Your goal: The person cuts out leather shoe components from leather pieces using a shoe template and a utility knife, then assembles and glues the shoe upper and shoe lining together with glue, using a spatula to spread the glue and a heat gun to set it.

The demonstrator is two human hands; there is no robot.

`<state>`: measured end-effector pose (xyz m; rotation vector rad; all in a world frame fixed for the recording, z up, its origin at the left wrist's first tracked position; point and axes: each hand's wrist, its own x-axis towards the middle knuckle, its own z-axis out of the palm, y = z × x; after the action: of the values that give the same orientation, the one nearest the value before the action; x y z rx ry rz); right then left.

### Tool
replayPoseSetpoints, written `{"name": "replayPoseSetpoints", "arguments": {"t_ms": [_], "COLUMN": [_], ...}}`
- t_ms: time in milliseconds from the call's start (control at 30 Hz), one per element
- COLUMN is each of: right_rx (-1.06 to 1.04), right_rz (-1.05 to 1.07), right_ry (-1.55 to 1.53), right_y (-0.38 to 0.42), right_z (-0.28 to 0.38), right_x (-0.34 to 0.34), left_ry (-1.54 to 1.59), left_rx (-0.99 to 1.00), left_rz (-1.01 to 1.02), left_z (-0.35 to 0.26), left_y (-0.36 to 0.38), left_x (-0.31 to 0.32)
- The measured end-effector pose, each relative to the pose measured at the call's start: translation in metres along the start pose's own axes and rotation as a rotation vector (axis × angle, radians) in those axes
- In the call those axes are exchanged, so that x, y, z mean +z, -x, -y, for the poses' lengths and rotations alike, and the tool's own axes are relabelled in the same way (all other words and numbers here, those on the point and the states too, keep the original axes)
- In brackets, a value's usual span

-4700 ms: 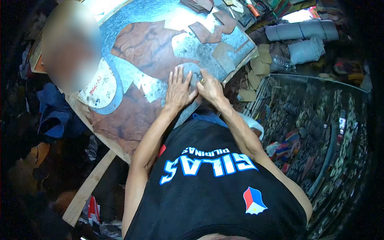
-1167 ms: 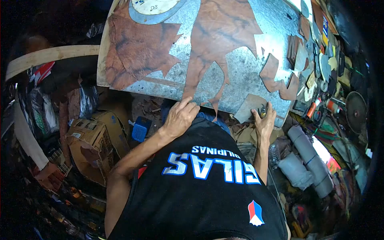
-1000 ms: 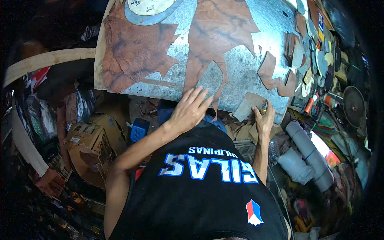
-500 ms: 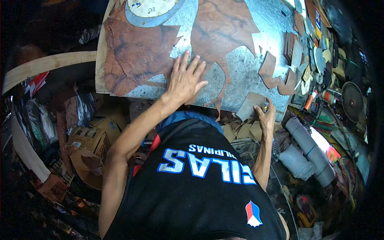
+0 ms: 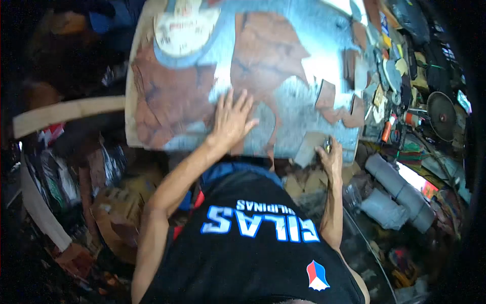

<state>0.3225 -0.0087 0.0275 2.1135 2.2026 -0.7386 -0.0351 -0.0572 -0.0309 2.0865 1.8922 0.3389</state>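
Observation:
My left hand (image 5: 234, 119) lies palm down with its fingers spread, on the edge of brown leather (image 5: 187, 91) on a grey metal-topped table (image 5: 298, 114). A second large brown leather piece (image 5: 268, 45) lies just beyond it. Near the table's front edge, my right hand (image 5: 330, 156) has its thumb and fingers closed around a small shiny object (image 5: 327, 147), too small to name. Beside that hand, a grey flat piece (image 5: 310, 149) sticks out over the front edge. An irregular brown leather scrap (image 5: 334, 109) lies farther back.
A white rounded pattern (image 5: 185, 33) with writing lies at the back left. Stacked sole-shaped pieces (image 5: 391, 76), an orange tube (image 5: 387, 130) and a round disc (image 5: 441, 116) are at the right. Below are a cardboard box (image 5: 119, 215) and a grey roll (image 5: 400, 192).
The view has shifted, so the table appears lower and more of the white pattern shows. Both hands keep nearly the same places on the table.

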Motion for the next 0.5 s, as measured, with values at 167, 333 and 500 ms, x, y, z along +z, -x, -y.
{"name": "replayPoseSetpoints", "arguments": {"t_ms": [167,333,500], "right_rx": [-0.029,-0.046,0.007], "right_rz": [-0.047,-0.103,-0.102], "right_ry": [-0.055,-0.072,-0.131], "right_y": [-0.005,-0.001,-0.001], "right_z": [-0.008,-0.010,-0.015], "right_x": [0.007,0.007,0.015], "left_ry": [0.440,1.015,1.463], "left_rx": [-0.161,-0.468,-0.688], "left_rz": [-0.072,-0.397,-0.358], "left_z": [-0.006,-0.003,0.017], "left_y": [-0.002,-0.029,-0.045], "left_x": [-0.017,-0.016,-0.020]}}
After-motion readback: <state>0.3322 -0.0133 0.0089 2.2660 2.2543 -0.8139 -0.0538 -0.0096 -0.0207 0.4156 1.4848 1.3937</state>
